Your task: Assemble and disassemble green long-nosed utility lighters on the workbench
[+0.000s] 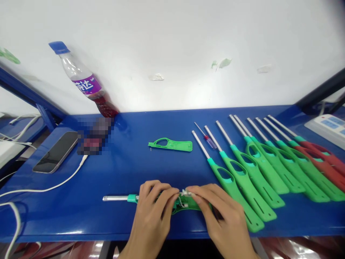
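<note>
An opened green gas lighter (pixel 194 203) lies flat near the table's front edge, its metal tube (pixel 117 198) pointing left. Thin white wires and small inner parts show in its body. My left hand (pixel 153 207) is closed over the lighter's middle, thumb and fingertips pinched beside those parts. Between the fingertips of my right hand (pixel 222 208) is a small clear plastic part (pixel 185 192), held just above the body; my left fingertips almost meet it. Farther back lies the loose green half-shell (pixel 178 145), its inner side up.
Several green lighters (pixel 229 183) and red lighters (pixel 320 158) lie in a slanted row on the right, with a screwdriver (pixel 210 141) by them. A white device (pixel 327 126) stands far right. At left are a phone (pixel 56 153), a white cable (pixel 70 178) and a drink bottle (pixel 86 84).
</note>
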